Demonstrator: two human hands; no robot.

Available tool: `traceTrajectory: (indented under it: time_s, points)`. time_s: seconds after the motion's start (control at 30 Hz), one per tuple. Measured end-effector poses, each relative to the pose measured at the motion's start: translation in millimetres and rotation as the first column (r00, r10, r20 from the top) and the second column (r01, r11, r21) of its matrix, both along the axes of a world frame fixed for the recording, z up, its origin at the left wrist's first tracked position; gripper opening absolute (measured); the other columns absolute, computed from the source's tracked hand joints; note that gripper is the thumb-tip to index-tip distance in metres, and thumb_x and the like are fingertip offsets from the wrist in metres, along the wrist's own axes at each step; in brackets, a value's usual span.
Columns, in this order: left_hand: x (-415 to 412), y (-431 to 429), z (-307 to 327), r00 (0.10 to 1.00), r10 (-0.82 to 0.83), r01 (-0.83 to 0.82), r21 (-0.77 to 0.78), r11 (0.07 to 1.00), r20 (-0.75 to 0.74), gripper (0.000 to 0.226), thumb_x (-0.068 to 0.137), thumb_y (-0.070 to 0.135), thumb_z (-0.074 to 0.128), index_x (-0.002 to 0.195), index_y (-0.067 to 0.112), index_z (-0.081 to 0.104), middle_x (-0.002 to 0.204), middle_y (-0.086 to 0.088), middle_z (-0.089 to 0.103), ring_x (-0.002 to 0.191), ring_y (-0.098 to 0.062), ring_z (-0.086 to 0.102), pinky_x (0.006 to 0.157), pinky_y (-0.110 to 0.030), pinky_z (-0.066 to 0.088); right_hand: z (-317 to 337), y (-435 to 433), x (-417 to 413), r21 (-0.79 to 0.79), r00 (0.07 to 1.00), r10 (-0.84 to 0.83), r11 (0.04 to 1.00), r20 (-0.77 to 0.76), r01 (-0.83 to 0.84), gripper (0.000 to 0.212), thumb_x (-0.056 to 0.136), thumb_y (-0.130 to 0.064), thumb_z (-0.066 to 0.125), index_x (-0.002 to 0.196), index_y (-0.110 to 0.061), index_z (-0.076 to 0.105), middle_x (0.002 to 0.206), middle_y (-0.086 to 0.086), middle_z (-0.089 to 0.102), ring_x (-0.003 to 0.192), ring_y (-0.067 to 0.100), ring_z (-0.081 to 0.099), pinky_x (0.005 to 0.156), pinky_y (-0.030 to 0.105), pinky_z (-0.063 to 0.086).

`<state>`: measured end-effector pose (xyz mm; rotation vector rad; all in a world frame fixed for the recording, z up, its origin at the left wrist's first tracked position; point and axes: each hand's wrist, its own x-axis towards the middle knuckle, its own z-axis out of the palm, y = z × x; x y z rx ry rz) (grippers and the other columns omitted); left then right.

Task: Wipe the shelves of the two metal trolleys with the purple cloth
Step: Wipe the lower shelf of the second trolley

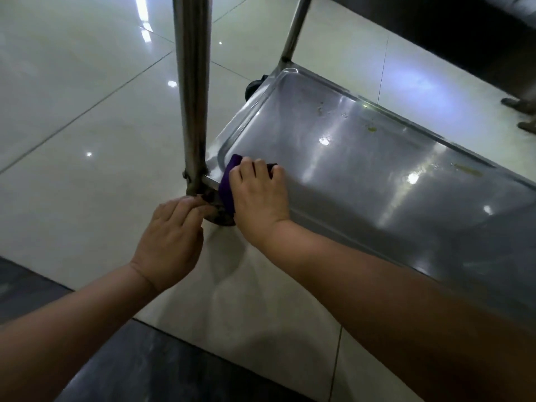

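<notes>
Shelf [348, 175] stained, glossy tile floor [87, 97] | right fingers [261, 167] curled on purple cloth [226, 190] | left fingers [185, 203] touch castor [224, 219]

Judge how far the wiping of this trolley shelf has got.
Done: no wiped patch stands out. In hand: the right hand presses the crumpled purple cloth into the near corner of the shiny metal trolley shelf, beside the upright metal post; the left hand touches the post's foot. Left: yellowish stains further along the shelf; a second trolley is not in view.
</notes>
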<state>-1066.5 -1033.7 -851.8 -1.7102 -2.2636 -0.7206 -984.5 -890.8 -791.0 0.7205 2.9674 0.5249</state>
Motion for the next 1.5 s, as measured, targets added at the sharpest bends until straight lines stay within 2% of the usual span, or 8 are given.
traceTrajectory:
  time_s: [0.33,0.63,1.0,1.13,1.2,1.27,1.37,1.5]
  points:
    - [0,14,10,0.996,0.077,-0.077,-0.013,0.997,0.051,0.042,0.076,0.01,0.043,0.114,-0.001,0.058,0.111,-0.021,0.06,0.103,-0.03,0.045,0.088,-0.037,0.034,-6,12,9,-0.068,0.996,0.081,0.994,-0.046,-0.084,0.08,0.077,-0.035,0.072,0.14,-0.012,0.029,0.145,0.01,0.032,0.129,0.029,0.035,0.102,0.04,0.032]
    - [27,59,15,0.982,-0.174,0.174,-0.02,0.985,-0.066,0.039,0.088,0.014,0.044,0.121,0.003,0.061,0.117,-0.017,0.062,0.112,-0.03,0.051,0.103,-0.039,0.034,-15,36,113,-0.168,0.982,-0.036,0.986,-0.187,0.004,0.086,0.063,-0.035,0.081,0.137,-0.011,0.044,0.139,0.008,0.047,0.125,0.024,0.042,0.101,0.04,0.038]
    - [58,105,21,0.949,-0.309,0.308,-0.027,0.951,-0.059,0.042,0.083,0.033,0.045,0.109,0.008,0.066,0.101,-0.013,0.06,0.095,-0.029,0.049,0.085,-0.041,0.036,-8,62,251,-0.275,0.921,-0.238,0.949,-0.31,0.153,0.079,0.059,-0.021,0.079,0.132,-0.009,0.053,0.135,0.006,0.056,0.121,0.021,0.047,0.09,0.038,0.042]
    - [48,100,16,0.959,-0.273,0.276,0.033,0.961,-0.074,0.041,0.085,0.037,0.047,0.106,0.008,0.068,0.098,-0.013,0.06,0.09,-0.034,0.053,0.082,-0.042,0.037,-1,75,283,-0.507,0.715,-0.528,0.816,-0.459,0.277,0.061,0.065,-0.016,0.062,0.126,-0.012,0.06,0.119,0.001,0.063,0.107,0.023,0.058,0.088,0.041,0.049]
    - [41,92,13,0.969,-0.235,0.24,0.063,0.969,-0.079,0.043,0.085,0.039,0.047,0.106,0.009,0.068,0.097,-0.013,0.059,0.089,-0.035,0.051,0.081,-0.043,0.036,7,79,287,-0.671,0.502,-0.734,0.655,-0.457,0.348,0.06,0.061,-0.014,0.054,0.119,-0.01,0.063,0.117,-0.001,0.05,0.11,0.023,0.052,0.091,0.033,0.047]
    - [34,85,10,0.974,-0.211,0.217,0.08,0.973,-0.076,0.045,0.085,0.041,0.048,0.107,0.009,0.069,0.098,-0.013,0.058,0.089,-0.035,0.051,0.081,-0.044,0.035,11,81,279,-0.698,0.414,-0.818,0.563,-0.398,0.443,0.064,0.057,-0.018,0.05,0.119,-0.01,0.064,0.115,0.002,0.037,0.115,0.026,0.042,0.097,0.032,0.041]
    - [26,80,7,0.973,-0.219,0.225,0.082,0.971,-0.077,0.045,0.086,0.041,0.048,0.109,0.008,0.069,0.099,-0.014,0.061,0.09,-0.038,0.056,0.084,-0.045,0.037,13,79,252,-0.598,0.499,-0.824,0.549,-0.27,0.583,0.076,0.058,-0.028,0.044,0.132,-0.016,0.054,0.12,0.011,0.039,0.114,0.032,0.037,0.102,0.042,0.037]
    - [22,78,4,0.965,-0.252,0.259,0.131,0.957,-0.072,0.039,0.086,0.034,0.052,0.11,0.008,0.07,0.098,-0.013,0.064,0.091,-0.037,0.056,0.086,-0.046,0.04,16,72,203,-0.566,0.652,-0.733,0.626,-0.194,0.536,0.085,0.064,-0.03,0.037,0.148,-0.018,0.032,0.137,0.009,0.036,0.124,0.027,0.03,0.106,0.035,0.025]
